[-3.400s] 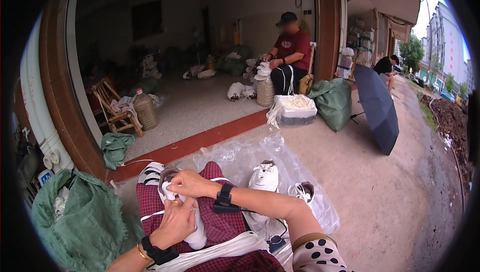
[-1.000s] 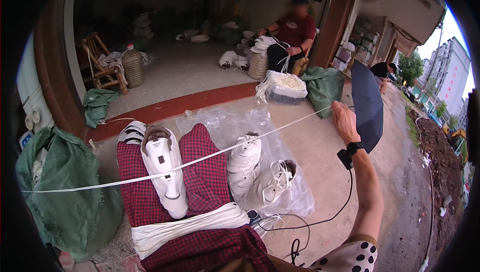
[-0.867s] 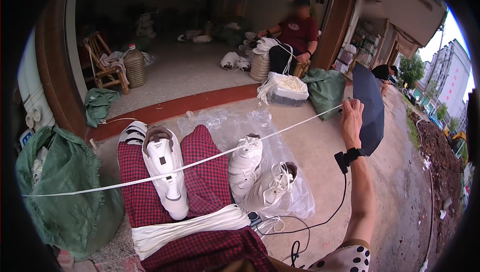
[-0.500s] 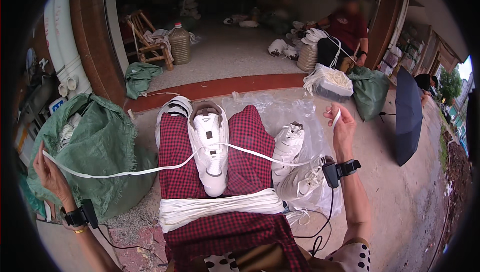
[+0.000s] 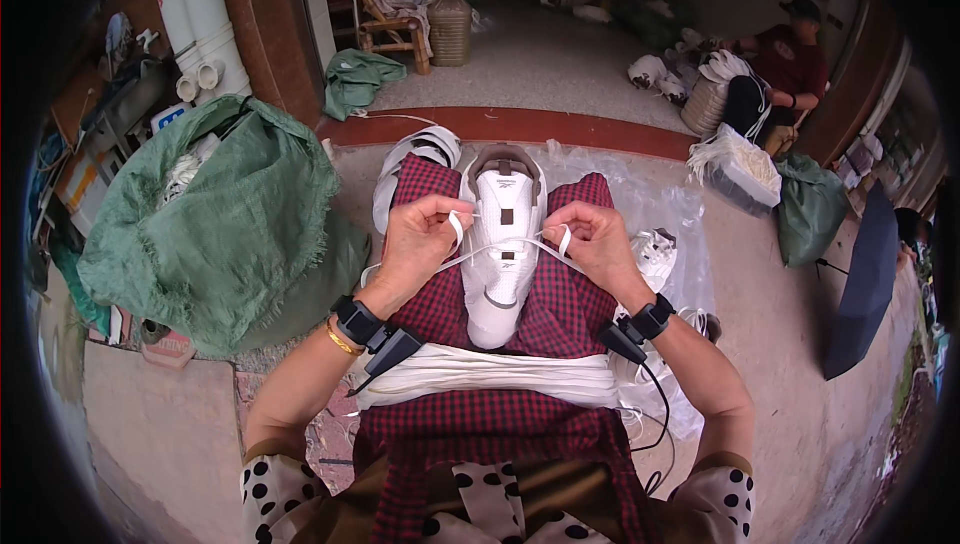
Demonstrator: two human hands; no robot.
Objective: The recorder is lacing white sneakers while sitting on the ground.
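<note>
A white sneaker (image 5: 503,289) with a brown-lined collar lies lengthwise on the red-and-black checked cloth (image 5: 578,294) over my lap, toe toward me. A flat white shoelace (image 5: 512,241) crosses its upper, one end running to each side. At the shoe's left edge my left hand (image 5: 412,247) is closed, pinching the lace between thumb and fingers. My right hand (image 5: 598,249) pinches the lace's other side at the right edge. Both fingertips are close to the shoe's eyelet edges; whether the lace tips enter holes is too small to tell. A bundle of white laces (image 5: 490,376) lies across my lap.
A large green woven sack (image 5: 215,234) stands at my left. White shoes (image 5: 652,256) lie on plastic sheeting at right, and another white shoe (image 5: 432,147) is beyond my left knee. Farther right are a box of laces (image 5: 738,176), a dark umbrella (image 5: 860,289) and a seated person (image 5: 790,69).
My hands have come in from wide apart to both sides of the shoe, so the stretched lace now hangs slack. The view has shifted, putting the shoe farther right in the picture.
</note>
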